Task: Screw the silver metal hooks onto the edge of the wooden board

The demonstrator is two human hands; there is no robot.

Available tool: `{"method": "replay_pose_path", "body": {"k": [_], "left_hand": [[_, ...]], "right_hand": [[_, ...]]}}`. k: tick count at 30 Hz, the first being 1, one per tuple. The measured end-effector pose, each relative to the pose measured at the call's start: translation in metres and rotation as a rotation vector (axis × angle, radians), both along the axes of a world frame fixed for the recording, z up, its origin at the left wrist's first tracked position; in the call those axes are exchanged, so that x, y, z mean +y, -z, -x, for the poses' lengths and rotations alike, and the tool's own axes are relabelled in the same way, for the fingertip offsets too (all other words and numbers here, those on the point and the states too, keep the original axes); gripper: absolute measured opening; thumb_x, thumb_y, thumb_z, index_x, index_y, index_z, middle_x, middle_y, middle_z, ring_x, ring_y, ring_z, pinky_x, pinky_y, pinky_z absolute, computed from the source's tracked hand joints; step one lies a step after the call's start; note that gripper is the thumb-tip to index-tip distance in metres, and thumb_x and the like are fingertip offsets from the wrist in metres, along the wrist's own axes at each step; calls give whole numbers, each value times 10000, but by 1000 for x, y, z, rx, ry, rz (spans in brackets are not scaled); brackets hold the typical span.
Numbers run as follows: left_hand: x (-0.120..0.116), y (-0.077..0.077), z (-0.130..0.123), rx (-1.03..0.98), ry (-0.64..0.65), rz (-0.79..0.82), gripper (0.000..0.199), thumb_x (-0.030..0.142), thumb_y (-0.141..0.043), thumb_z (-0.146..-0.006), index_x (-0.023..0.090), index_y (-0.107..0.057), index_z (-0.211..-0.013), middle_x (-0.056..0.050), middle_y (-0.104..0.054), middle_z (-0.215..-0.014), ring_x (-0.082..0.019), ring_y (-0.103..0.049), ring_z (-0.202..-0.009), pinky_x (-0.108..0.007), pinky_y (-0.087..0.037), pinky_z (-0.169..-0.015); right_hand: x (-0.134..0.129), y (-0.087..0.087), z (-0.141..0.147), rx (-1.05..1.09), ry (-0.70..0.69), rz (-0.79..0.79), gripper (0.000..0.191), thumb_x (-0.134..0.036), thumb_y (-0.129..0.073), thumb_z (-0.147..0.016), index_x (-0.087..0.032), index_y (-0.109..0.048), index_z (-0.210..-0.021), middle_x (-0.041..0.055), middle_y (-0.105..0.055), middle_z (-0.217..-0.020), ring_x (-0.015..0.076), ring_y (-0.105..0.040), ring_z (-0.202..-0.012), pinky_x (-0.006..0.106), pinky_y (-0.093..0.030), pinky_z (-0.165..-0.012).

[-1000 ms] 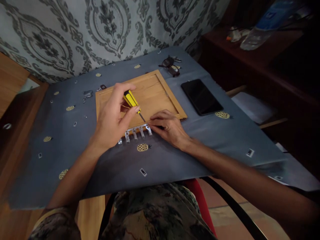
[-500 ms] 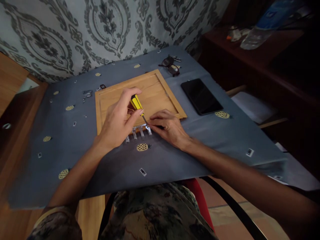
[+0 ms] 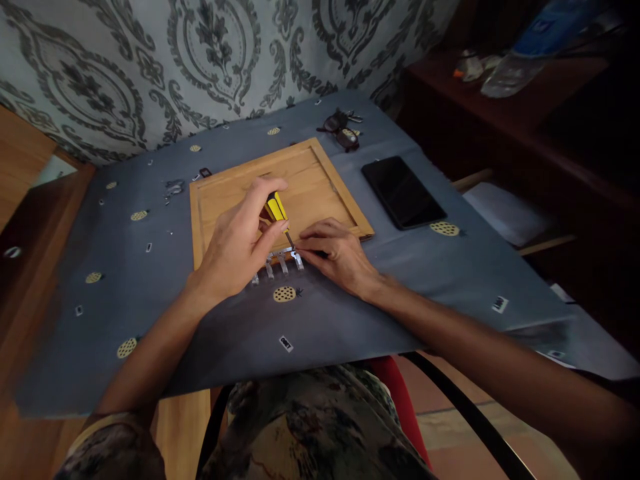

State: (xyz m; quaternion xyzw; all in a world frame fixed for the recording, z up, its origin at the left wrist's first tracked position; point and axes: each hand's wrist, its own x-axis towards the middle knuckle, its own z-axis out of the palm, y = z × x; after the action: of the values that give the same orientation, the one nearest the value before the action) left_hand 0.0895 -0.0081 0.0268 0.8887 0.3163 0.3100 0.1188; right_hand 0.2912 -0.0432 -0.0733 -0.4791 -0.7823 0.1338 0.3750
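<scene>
My left hand (image 3: 240,240) grips a yellow and black screwdriver (image 3: 277,208), whose shaft slants down to the right end of a metal hook rack (image 3: 283,261). The rack lies along the near edge of a framed wooden board (image 3: 295,180), its several hooks hanging over the dark cloth. My right hand (image 3: 343,257) is beside the screwdriver tip, thumb and forefinger pinched together at the rack's right end. What sits between those fingertips is too small to make out.
A black phone (image 3: 403,193) lies right of the board, with dark glasses (image 3: 341,131) and keys behind it. Small metal pieces (image 3: 175,188) and a black item (image 3: 205,173) are on the left. A plastic bottle (image 3: 520,63) stands on the dark furniture at the back right.
The screwdriver handle and the top of my left hand have shifted slightly to the right. My right hand stays almost where it was.
</scene>
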Motion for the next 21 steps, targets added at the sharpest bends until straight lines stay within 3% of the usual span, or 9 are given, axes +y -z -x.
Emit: {"method": "replay_pose_path", "body": {"k": [9,15,21], "left_hand": [[-4,5,-6,-23,-35,-167,353,235,-659,-946,237,-513,-1267,-27,-668,-1144,-158,-683,-954,-274,-623,-785],[-4,6,-5,-12,-12,-154,408,218,-591,-972,264,-454,-1354,-34,-646,-1266,-186,-689,-1086,-336,-610,-946],[-3,7,-4,-34,-11,-90,465,263,-570,-996,287,-363,-1412,-62,-607,-1325,-178,-718,-1006,-323,-614,-900]], "right_hand": [[0,0,0,-1,3,-6,187,-243,-644,-960,-281,-827,-946,61,-761,-982,252,-651,-997,436,-539,-909],[0,-2,1,-6,4,28,196,-245,-648,-958,-295,-837,-965,74,-768,-1007,271,-647,-1019,491,-549,-912],[0,-2,1,-2,8,3,194,-251,-645,-961,-270,-838,-942,77,-767,-979,271,-653,-999,474,-555,-906]]}}
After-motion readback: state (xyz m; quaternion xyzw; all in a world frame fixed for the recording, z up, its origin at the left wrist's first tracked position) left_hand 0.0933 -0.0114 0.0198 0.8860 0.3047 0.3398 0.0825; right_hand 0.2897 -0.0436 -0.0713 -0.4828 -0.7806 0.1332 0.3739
